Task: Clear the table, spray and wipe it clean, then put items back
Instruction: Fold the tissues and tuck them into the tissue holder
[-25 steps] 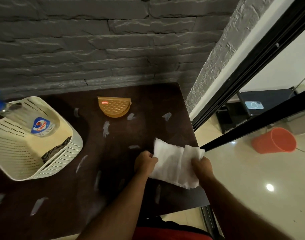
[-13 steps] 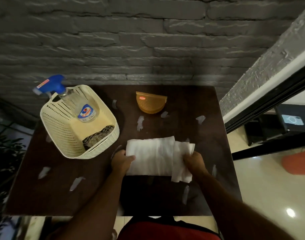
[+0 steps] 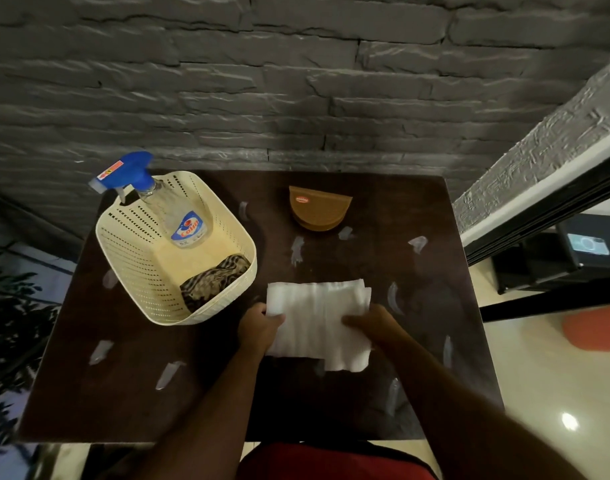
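Observation:
A folded white paper towel [image 3: 319, 320] is over the middle of the dark brown table [image 3: 123, 393]. My left hand [image 3: 260, 329] pinches its left edge and my right hand [image 3: 373, 323] holds its right side. A cream perforated basket [image 3: 130, 244] stands at the table's back left. Inside it leans a clear spray bottle [image 3: 179, 216] with a blue trigger head, and a dark patterned cloth [image 3: 215, 277] lies in its near corner. A brown half-round napkin holder [image 3: 319, 211] stands at the back centre. Pale streaks [image 3: 296, 251] are scattered over the tabletop.
A grey stone wall [image 3: 296, 81] runs right behind the table. A black door frame [image 3: 546, 209] lies to the right, with a tiled floor and an orange bucket [image 3: 598, 332] beyond it. Dark plant leaves [image 3: 9, 306] are on the left.
The view has swung left and centred on the table. My hands have folded the paper towel into a more compact, squarer shape and hold it over the table's middle.

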The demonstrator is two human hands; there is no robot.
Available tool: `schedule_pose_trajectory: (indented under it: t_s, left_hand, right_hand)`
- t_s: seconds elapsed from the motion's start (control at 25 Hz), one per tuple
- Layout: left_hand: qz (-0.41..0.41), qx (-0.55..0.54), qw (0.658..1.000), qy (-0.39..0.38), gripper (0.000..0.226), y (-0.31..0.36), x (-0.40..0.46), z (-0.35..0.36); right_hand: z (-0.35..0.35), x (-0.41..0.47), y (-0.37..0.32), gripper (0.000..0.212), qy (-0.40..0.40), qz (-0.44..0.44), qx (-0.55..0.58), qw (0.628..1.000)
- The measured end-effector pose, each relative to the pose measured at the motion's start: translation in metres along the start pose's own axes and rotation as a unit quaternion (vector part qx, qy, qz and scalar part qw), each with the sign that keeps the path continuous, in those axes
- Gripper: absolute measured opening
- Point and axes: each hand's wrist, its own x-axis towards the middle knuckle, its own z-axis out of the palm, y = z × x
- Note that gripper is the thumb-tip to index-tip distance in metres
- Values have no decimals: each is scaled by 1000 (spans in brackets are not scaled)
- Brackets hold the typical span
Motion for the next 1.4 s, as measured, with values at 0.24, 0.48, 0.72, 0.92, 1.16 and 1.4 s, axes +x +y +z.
schedule_pose_trajectory:
  t_s: [0.24, 0.48, 0.72, 0.92, 1.16, 1.4]
  left_hand:
    - [-12, 24, 1000, -14, 34, -4, -5, 1]
    - [10, 54, 999, 0, 28, -8, -8, -1]
    - [3, 49, 999, 5, 33, -12, -13, -2]
    - [6, 53, 999, 12, 29, -10, -18, 0]
    - [30, 53, 998, 30, 29, -7, -26, 1]
    - [78, 58, 993, 74, 25, 3, -36, 8]
  right_hand:
    - [-1, 28, 2, 41, 52, -21, -33, 998]
    - [-1, 36, 7, 20, 94, -48, -30, 994]
    - [-2, 44, 9, 41, 115, -69, -99, 986]
    - [-4, 41, 16, 37, 135, -59, -182, 972]
    - [-6, 19, 23, 28, 244, -141, -307, 909]
    - [38, 12, 28, 38, 49, -251, -388, 885]
